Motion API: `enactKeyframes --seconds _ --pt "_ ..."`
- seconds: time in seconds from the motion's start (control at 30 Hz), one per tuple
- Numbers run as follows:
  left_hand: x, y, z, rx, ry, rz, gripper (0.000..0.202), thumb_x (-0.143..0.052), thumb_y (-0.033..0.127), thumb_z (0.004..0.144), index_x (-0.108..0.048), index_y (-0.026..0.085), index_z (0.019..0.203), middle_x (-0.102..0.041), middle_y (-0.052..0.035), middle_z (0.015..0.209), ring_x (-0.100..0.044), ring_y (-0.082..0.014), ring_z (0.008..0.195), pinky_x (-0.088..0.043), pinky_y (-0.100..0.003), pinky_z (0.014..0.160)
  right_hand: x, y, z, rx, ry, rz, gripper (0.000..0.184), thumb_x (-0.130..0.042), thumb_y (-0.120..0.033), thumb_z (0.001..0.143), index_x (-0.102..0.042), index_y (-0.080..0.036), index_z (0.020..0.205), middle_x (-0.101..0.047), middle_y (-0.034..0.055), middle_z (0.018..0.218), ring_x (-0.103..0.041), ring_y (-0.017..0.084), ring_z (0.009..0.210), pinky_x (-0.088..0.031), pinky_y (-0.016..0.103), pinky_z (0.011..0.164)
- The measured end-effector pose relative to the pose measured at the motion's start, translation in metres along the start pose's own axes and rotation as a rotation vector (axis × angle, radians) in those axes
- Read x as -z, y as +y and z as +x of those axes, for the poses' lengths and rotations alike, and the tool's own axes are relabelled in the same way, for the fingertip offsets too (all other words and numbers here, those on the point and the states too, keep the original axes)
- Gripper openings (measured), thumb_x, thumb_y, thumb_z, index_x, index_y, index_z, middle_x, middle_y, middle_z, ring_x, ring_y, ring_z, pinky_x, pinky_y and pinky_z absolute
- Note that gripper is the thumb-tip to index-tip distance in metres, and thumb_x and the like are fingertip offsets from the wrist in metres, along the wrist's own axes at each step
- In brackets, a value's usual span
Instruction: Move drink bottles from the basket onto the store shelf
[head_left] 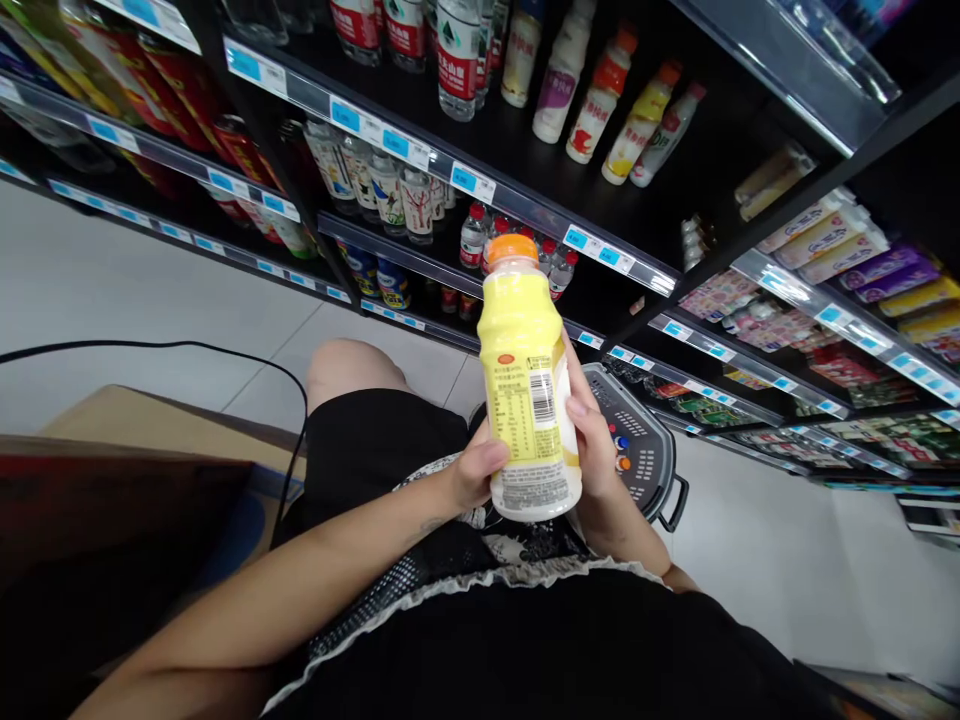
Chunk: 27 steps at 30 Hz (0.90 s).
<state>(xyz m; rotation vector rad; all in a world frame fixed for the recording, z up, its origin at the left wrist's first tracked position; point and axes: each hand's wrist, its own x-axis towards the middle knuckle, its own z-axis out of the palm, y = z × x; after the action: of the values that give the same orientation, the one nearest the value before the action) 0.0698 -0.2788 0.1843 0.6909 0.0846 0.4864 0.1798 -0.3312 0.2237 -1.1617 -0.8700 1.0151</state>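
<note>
The left hand (481, 468) and right hand (592, 442) are clamped around a yellow-and-white, orange-capped plastic bottle (521, 385), which is held in front of the black shelf's (510, 150) price-tagged edge.

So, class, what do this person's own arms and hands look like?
The left hand and right hand are ungloved, and the visible left forearm and right forearm are sleeveless. A small, faint dark marking, too blurred to read, sits on the left forearm, near the hand. The person wears a black fabric garment with pale ruffled trim.
</note>
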Motion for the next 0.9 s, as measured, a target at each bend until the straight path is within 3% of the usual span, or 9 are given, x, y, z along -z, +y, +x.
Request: enactKeyframes --seconds 0.37,0.53,0.9 --pt "0.006 -0.004 0.000 0.017 0.044 0.098 0.105 -0.066 0.075 0.065 -0.046 0.019 0.152 -0.071 -0.0180 0.133 -0.064 -0.0438 0.127 -0.057 -0.057 0.102 -0.003 -0.004 0.000 -0.044 0.059 -0.050 0.072 -0.058 -0.063 0.086 -0.051 -0.035 0.152 -0.058 0.0004 0.152 -0.047 0.029 0.147 -0.041 0.050 0.122" --pt "0.009 -0.009 0.000 -0.014 0.027 0.104 0.102 -0.063 0.079 0.064 -0.049 0.022 0.148 -0.070 -0.0158 0.133 -0.063 -0.0414 0.129 -0.058 -0.054 0.102 -0.004 -0.005 -0.002 -0.077 0.073 -0.086 0.077 -0.057 -0.067 0.084 -0.049 -0.033 0.154 -0.060 0.0013 0.149 -0.046 0.031 0.147 -0.041 0.050 0.122" --pt "0.008 -0.009 -0.001 -0.045 -0.016 0.050 0.098 -0.068 0.072 0.065 -0.050 0.019 0.145 -0.070 -0.0175 0.131 -0.058 -0.0443 0.135 -0.054 -0.059 0.107 -0.007 -0.006 -0.004 -0.038 0.063 -0.067 0.076 -0.056 -0.062 0.085 -0.048 -0.034 0.155 -0.061 0.0021 0.148 -0.047 0.032 0.147 -0.045 0.050 0.119"
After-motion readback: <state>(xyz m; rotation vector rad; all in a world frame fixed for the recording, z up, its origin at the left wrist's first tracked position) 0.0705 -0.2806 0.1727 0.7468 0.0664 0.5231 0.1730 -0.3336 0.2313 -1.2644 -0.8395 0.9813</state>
